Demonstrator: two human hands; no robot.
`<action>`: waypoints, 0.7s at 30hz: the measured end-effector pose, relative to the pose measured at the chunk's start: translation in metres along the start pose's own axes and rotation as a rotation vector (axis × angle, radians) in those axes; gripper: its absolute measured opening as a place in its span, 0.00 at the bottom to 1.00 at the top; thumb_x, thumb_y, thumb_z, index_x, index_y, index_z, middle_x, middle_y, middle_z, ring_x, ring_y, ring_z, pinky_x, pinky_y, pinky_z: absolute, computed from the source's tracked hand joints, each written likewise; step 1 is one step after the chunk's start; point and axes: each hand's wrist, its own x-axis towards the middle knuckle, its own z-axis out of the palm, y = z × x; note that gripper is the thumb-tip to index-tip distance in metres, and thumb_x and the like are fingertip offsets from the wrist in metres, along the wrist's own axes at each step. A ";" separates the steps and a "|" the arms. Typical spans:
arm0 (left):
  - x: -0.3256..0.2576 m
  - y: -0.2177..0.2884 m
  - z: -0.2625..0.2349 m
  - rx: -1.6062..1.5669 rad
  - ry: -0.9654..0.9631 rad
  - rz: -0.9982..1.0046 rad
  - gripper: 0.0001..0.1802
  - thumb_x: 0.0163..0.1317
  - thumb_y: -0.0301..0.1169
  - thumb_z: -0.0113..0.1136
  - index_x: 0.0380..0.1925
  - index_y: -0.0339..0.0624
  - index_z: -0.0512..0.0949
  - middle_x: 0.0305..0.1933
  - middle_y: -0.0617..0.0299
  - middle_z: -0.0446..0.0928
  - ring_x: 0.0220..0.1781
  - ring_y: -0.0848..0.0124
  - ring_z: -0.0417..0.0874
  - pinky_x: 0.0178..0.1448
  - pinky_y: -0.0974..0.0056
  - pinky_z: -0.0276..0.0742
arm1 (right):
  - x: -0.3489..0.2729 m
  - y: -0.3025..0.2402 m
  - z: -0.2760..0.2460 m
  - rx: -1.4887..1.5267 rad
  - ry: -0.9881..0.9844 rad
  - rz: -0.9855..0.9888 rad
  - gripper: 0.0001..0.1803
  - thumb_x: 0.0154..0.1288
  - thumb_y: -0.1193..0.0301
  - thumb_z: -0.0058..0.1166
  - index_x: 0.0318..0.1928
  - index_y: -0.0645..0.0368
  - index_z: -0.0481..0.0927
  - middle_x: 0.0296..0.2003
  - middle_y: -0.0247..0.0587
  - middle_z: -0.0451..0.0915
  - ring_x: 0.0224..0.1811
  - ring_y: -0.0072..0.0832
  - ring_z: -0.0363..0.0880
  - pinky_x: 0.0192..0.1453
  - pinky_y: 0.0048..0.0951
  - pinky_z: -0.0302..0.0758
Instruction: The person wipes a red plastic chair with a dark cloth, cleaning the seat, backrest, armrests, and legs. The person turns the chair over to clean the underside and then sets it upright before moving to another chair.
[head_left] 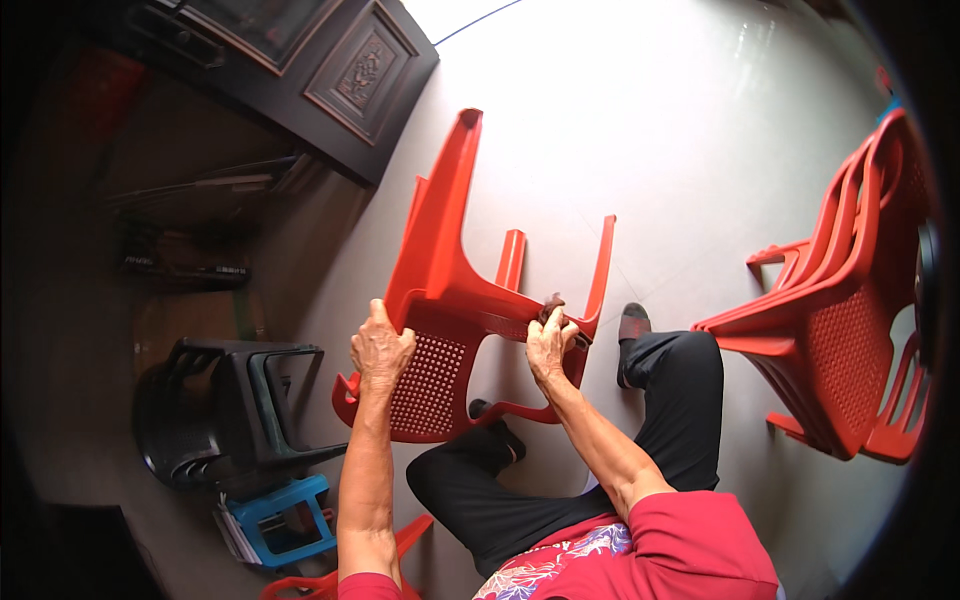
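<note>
The red plastic chair (440,285), glossy, one panel pierced with small holes, lies tipped in front of the person (650,550), its legs jutting away. The left hand (382,350) has its grip curled over the chair's left edge; the right hand (548,345) reaches in bent, pinching a crumpled brown cloth (553,301) against it. Grey floor (680,200) spreads beyond the chair; right of it, stacked red chairs (835,310); left, black plastic furniture (220,400).
</note>
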 end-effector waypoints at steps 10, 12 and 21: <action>-0.017 0.007 -0.003 -0.280 -0.498 0.286 0.35 0.55 0.41 0.58 0.62 0.43 0.63 0.51 0.38 0.74 0.57 0.47 0.73 0.61 0.52 0.67 | -0.047 -0.153 -0.059 0.197 -0.299 -1.508 0.20 0.50 0.76 0.55 0.48 0.60 0.76 0.47 0.44 0.71 0.51 0.42 0.68 0.56 0.39 0.66; -0.033 0.008 0.044 -0.265 -0.219 0.701 0.31 0.57 0.39 0.56 0.59 0.37 0.65 0.55 0.40 0.71 0.62 0.55 0.67 0.67 0.56 0.59 | -0.046 -0.164 -0.072 -0.062 -0.347 -1.689 0.15 0.51 0.72 0.54 0.42 0.58 0.78 0.46 0.43 0.72 0.51 0.40 0.69 0.54 0.36 0.69; -0.086 0.086 0.023 -0.756 -0.578 0.136 0.31 0.46 0.46 0.61 0.45 0.32 0.75 0.38 0.43 0.79 0.44 0.51 0.81 0.50 0.55 0.74 | 0.076 -0.158 -0.122 -0.898 -0.374 -1.442 0.09 0.48 0.60 0.55 0.26 0.50 0.80 0.33 0.37 0.77 0.41 0.35 0.76 0.47 0.43 0.65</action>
